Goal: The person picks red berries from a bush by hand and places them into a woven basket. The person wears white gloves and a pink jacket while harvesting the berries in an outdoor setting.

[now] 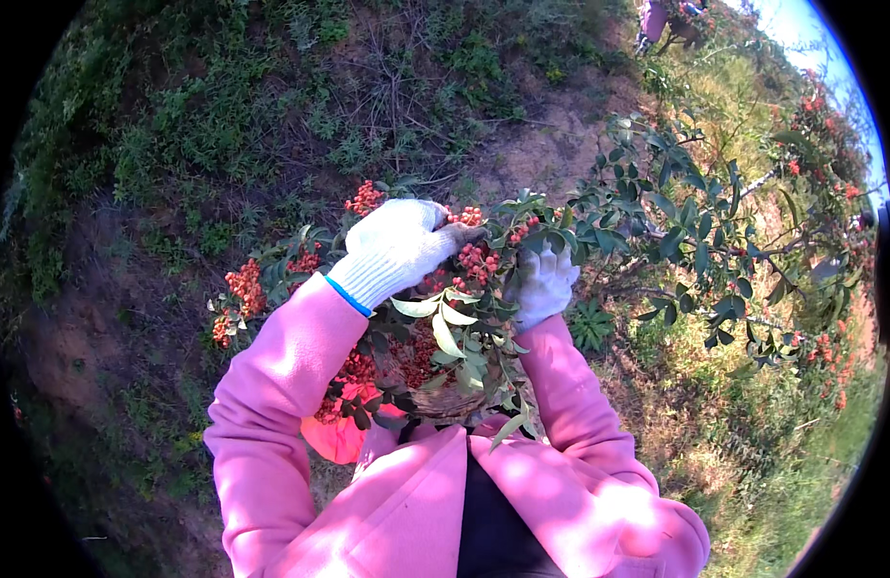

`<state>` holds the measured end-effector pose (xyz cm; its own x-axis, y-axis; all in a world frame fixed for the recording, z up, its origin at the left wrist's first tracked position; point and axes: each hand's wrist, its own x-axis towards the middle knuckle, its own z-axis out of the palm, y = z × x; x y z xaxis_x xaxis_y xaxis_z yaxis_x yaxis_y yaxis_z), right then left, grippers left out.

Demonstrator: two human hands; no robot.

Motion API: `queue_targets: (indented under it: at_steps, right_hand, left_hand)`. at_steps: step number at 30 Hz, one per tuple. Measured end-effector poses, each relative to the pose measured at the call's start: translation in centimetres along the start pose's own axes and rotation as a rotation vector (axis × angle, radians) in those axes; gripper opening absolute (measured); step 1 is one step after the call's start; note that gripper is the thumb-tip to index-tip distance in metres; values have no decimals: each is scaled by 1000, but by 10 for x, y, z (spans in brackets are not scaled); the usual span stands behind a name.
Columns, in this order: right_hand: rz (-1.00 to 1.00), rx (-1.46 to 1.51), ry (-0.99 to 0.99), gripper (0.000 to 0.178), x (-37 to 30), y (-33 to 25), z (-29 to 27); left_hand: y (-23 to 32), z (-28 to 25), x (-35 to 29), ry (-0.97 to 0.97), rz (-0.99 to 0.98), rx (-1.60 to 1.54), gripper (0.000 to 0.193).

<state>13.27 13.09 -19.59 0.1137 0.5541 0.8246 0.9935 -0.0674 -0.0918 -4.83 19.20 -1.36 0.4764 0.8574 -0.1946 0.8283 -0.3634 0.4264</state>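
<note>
My left hand [399,246], in a white knitted glove, reaches over a leafy branch and pinches a cluster of small red berries [472,258] at its fingertips. My right hand [546,284], also gloved in white, grips the green branch [522,217] just to the right of that cluster. Both arms wear pink sleeves. Below my hands hangs a woven basket [445,400] partly filled with red berries, half hidden by leaves. More berry clusters [245,287] hang at the left of the branch.
The bush's branches [715,241] spread to the right, with more red berries at the far right. Bare soil and low weeds cover the slope behind. Another person [662,19] stands far off at the top. An orange-red object [334,433] sits beside the basket.
</note>
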Motion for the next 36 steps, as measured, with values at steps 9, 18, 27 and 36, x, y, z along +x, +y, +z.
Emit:
queue_targets:
  at_steps: [9, 18, 27, 36]
  right_hand:
    - [-20, 76, 52, 46, 9, -7, -5]
    - [26, -74, -93, 71, -2, -2, 4]
    - [65, -41, -111, 55, 7, -10, 1]
    - [30, -16, -29, 50, 2, -7, 4]
  left_hand:
    - [-61, 7, 18, -90, 89, -674, 32]
    - [-14, -2, 13, -42, 62, 72, 82]
    - [-26, -5, 12, -20, 106, 136, 52]
    - [-46, -18, 7, -30, 230, 100, 46]
